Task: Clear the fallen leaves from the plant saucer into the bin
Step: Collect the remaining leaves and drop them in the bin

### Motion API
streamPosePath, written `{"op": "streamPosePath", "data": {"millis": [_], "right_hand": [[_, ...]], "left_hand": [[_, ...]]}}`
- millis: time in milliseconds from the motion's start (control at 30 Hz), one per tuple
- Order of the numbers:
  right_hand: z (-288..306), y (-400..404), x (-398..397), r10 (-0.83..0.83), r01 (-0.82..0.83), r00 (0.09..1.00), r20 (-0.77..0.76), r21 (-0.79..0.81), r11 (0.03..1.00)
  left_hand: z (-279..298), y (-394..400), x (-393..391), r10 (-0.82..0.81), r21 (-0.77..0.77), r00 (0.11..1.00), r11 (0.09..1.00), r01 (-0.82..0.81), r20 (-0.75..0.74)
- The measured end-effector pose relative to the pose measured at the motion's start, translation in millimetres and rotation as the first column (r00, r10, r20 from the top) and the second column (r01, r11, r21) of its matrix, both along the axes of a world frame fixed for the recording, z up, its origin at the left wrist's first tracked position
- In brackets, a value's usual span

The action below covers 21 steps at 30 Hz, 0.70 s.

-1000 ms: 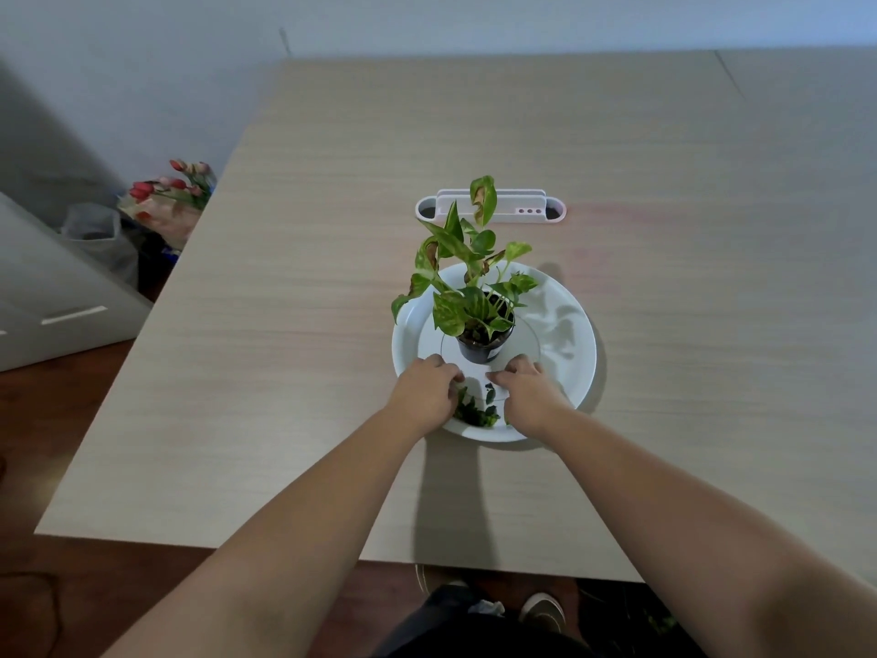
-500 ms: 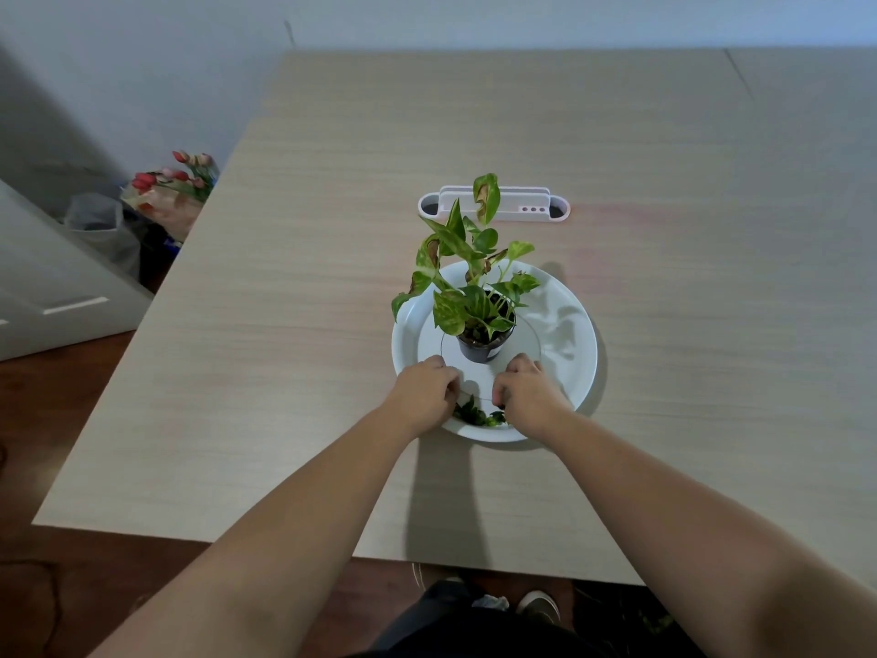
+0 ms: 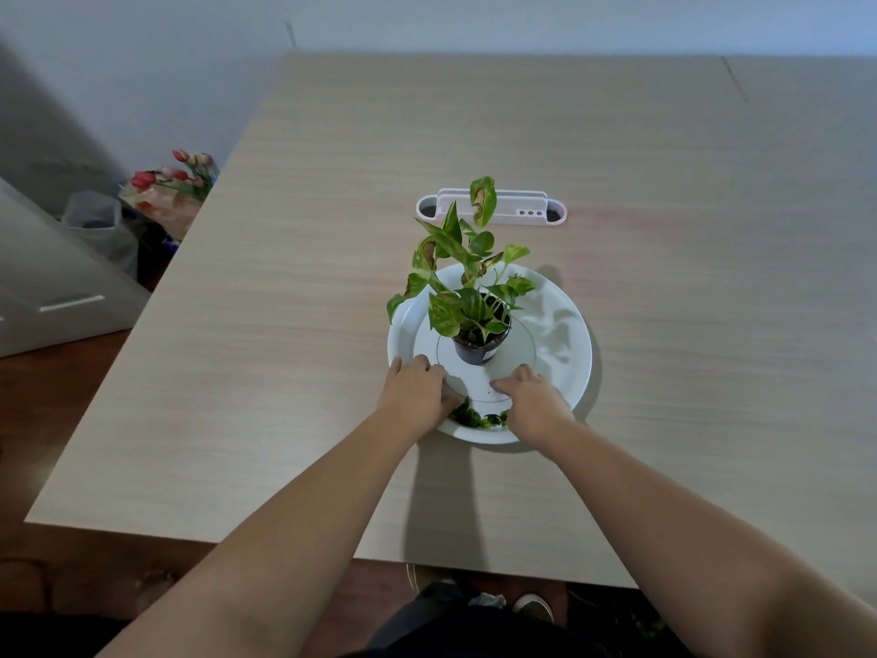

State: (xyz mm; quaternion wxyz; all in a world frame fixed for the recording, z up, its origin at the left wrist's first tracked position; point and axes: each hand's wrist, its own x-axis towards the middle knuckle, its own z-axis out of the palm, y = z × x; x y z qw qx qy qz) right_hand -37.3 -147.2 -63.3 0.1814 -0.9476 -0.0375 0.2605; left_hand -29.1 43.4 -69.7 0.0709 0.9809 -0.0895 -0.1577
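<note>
A white round saucer [image 3: 562,339] sits mid-table with a small dark pot [image 3: 474,350] holding a green variegated plant [image 3: 458,277]. A little pile of dark green fallen leaves [image 3: 477,418] lies on the saucer's near rim. My left hand [image 3: 416,389] rests palm down on the saucer to the left of the pile, its bent fingertips touching the leaves. My right hand [image 3: 535,396] lies palm down to the right of the pile, fingers pointing left. Neither hand visibly grips anything. A bin with a grey liner [image 3: 97,220] stands on the floor, left of the table.
A white desk organiser [image 3: 515,213] lies behind the plant. A bouquet of red and pink tulips [image 3: 173,182] sits by the bin beside the table's left edge. A grey cabinet [image 3: 47,287] is at the far left. The table's near edge runs just below my forearms.
The leaves have been drawn from the saucer's middle ring into a pile at its near rim. Both hands have slid slightly apart and toward me.
</note>
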Motion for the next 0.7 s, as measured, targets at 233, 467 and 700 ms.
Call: {"op": "streamPosePath", "data": {"millis": [233, 467, 700], "right_hand": [[-2, -4, -3, 0.006, -0.007, 0.998, 0.062, 0.019, 1.0], [-2, 0, -1, 0.054, -0.053, 0.998, 0.039, -0.016, 0.998], [-6, -4, -4, -0.107, 0.103, 0.992, 0.072, 0.057, 0.993]], "left_hand": [[5, -11, -3, 0.036, 0.032, 0.999, 0.999, -0.035, -0.037], [4, -12, -3, 0.055, 0.032, 0.998, 0.998, -0.054, -0.022], [7, -16, -8, 0.075, 0.028, 0.996, 0.997, -0.074, -0.055]]}}
